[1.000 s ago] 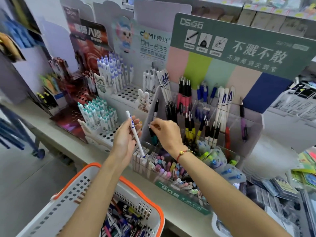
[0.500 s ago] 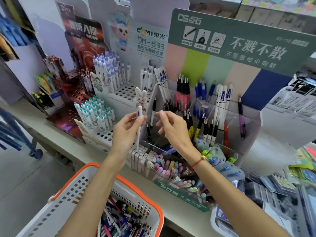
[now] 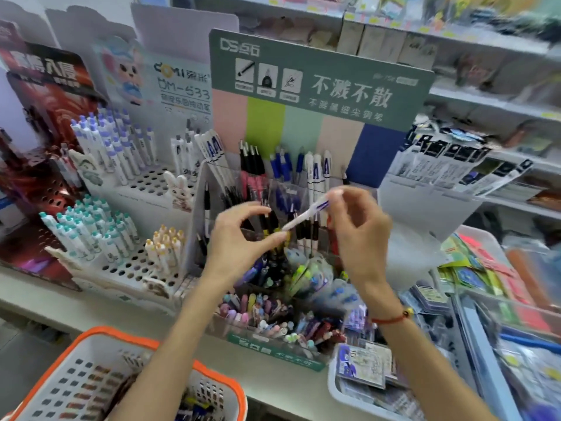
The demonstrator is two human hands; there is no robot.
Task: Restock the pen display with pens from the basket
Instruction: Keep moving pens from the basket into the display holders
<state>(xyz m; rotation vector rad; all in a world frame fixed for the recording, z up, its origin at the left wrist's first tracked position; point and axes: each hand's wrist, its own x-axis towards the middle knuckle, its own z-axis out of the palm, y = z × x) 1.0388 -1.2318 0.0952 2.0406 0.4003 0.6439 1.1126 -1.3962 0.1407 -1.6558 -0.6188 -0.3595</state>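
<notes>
- White pen [image 3: 306, 214] pinched by right hand [image 3: 359, 235] at upper end, long axis tilted, lower tip toward left hand [image 3: 239, 238].
- Left hand fingers loosely curved, holding nothing, thumb tip near pen's lower end.
- Held just above pen display [image 3: 209, 189]; basket [image 3: 100, 338] below, nearer left arm.

**White pen held over the display**

A white pen [image 3: 306, 215] with a blue band lies tilted between two hands above the clear, green-backed pen display [image 3: 318, 86]. The white, orange-rimmed basket [image 3: 100, 344] sits below left, pens inside.
</notes>
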